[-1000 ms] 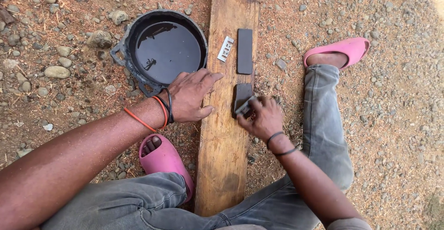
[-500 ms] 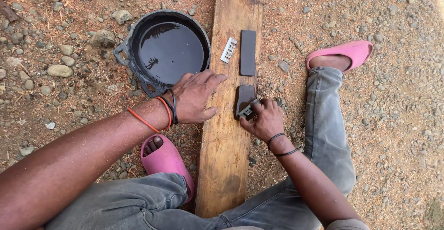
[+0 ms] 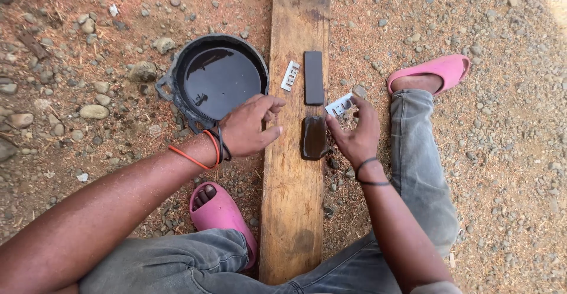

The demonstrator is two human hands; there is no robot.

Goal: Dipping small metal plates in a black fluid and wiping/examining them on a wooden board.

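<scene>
The head view looks down on a person seated on stony ground with a long wooden plank (image 3: 298,199) running away between the legs.

**Right hand.** The right hand (image 3: 354,134) is positioned at the right edge of the plank. Its fingertips are closed on a small flat metal blade (image 3: 339,105), pale grey with slots, lifted clear of the plank surface and tilted. A dark band encircles the right wrist.

**Left hand.** The left hand (image 3: 251,128) rests at the left edge of the plank, fingers loosely curled and spread, holding nothing. The thumb points toward the plank centre. Orange and black bands (image 3: 207,147) sit on the left wrist.

**Items on the plank.**
1. A wet dark sharpening stone (image 3: 313,137) lies flat on the plank between the 2 hands, just beside the right-hand fingers. Whether they touch it cannot be determined.
2. A second dark rectangular stone (image 3: 313,77), longer and dry in appearance, lies further up the plank, apart from the first.
3. A second slotted metal blade (image 3: 290,75) lies just left of the longer stone, tilted slightly.

**Surroundings.** A round black basin (image 3: 171,78) holding dark liquid stands on the ground left of the plank, near the left hand. The person wears grey jeans (image 3: 419,176) and pink sandals: 1 sandal (image 3: 440,68) lies at upper right, the other (image 3: 221,214) at lower left beside the plank. Gravel and scattered stones (image 3: 94,112) cover the reddish soil.
</scene>
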